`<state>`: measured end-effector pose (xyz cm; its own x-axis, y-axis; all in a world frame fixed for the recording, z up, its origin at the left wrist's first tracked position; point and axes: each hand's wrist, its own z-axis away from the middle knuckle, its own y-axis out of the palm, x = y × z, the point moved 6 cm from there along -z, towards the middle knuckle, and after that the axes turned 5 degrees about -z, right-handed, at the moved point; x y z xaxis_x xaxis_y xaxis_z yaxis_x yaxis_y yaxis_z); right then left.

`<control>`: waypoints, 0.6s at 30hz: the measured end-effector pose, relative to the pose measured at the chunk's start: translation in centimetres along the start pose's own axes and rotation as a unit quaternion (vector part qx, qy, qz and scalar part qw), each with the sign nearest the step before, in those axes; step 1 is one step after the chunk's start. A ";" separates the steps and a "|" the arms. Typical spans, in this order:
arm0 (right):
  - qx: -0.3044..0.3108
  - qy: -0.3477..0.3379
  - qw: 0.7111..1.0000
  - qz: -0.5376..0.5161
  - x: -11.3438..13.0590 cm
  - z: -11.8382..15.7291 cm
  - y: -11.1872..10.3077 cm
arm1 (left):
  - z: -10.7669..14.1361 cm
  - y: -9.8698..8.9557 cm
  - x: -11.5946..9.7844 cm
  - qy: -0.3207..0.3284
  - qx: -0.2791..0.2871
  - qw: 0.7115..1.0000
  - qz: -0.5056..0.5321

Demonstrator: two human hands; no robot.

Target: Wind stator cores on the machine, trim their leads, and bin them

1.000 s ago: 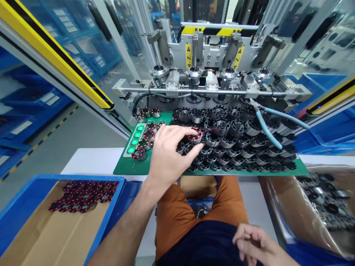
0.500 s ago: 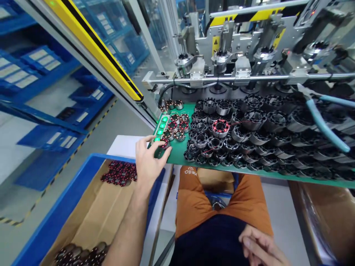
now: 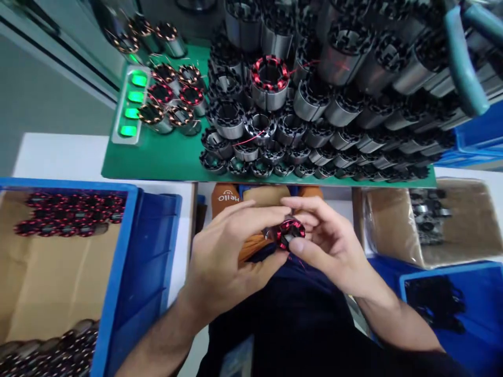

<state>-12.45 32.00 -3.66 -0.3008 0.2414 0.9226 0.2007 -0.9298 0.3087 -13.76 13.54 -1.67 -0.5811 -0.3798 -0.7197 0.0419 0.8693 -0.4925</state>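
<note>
Over my lap, both hands grip one small motor stator [image 3: 290,233] wound with red wire, its ring end turned up toward me. My left hand [image 3: 231,251] pinches it from the left between thumb and fingers. From the right, my right hand [image 3: 334,241] closes on it, the thumb lying across its front rim. A thin loose red wire hangs below it. Beyond the hands, on the green bench top [image 3: 157,157], stand a group of wound stators [image 3: 181,115] and many bare stator cores [image 3: 228,118]. One larger red-wound stator [image 3: 270,78] stands among those cores.
Four-lit green button panel [image 3: 135,104] sits at the bench's left. A blue bin [image 3: 129,251] with wound stators is at left. Pliers with blue handles [image 3: 463,63] lie at upper right. A cardboard box [image 3: 467,246] and another blue bin [image 3: 471,277] stand at right.
My left hand has lifted the red-wound stator off the bench's left corner and brought it over my lap. My right hand has come up to it. The view has tilted down and closer.
</note>
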 end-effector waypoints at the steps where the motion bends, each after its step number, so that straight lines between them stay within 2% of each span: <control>1: -0.011 -0.011 1.000 0.002 0.3 0.1 -0.2 | 0.1 0.0 -0.1 0.001 -0.014 1.000 -0.002; 4: -0.052 -0.031 0.998 0.028 0.7 0.5 -1.2 | 0.8 -0.8 -1.0 0.044 -0.052 0.994 -0.089; 6: -0.072 -0.037 0.996 0.049 0.7 0.7 -1.7 | 1.3 -1.0 -1.6 0.069 -0.028 0.988 -0.138; 8: -0.082 -0.037 0.994 0.057 0.6 0.7 -2.0 | 1.4 -0.8 -1.8 0.078 0.003 0.988 -0.131; 10: -0.088 -0.040 0.994 0.053 0.6 0.7 -2.1 | 1.4 -0.3 -1.3 0.072 0.008 0.991 -0.114; 12: -0.091 -0.042 0.994 0.037 0.7 0.8 -2.4 | 1.5 0.9 0.2 0.040 0.011 0.994 -0.100; 15: -0.079 -0.050 0.996 0.013 1.1 1.2 -3.0 | 2.4 3.6 3.6 -0.023 0.070 0.995 -0.063; 17: -0.072 -0.057 0.996 0.022 1.2 1.6 -3.5 | 3.2 4.6 5.9 -0.089 0.098 0.991 -0.012; 18: -0.072 -0.060 0.995 0.037 1.2 1.7 -3.6 | 3.4 4.7 6.7 -0.126 0.092 0.988 0.016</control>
<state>-11.95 36.14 -3.24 -0.1749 0.1952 0.9650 0.0795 -0.9742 0.2115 -14.66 13.99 -10.44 -0.3567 -0.4396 -0.8243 0.2179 0.8189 -0.5310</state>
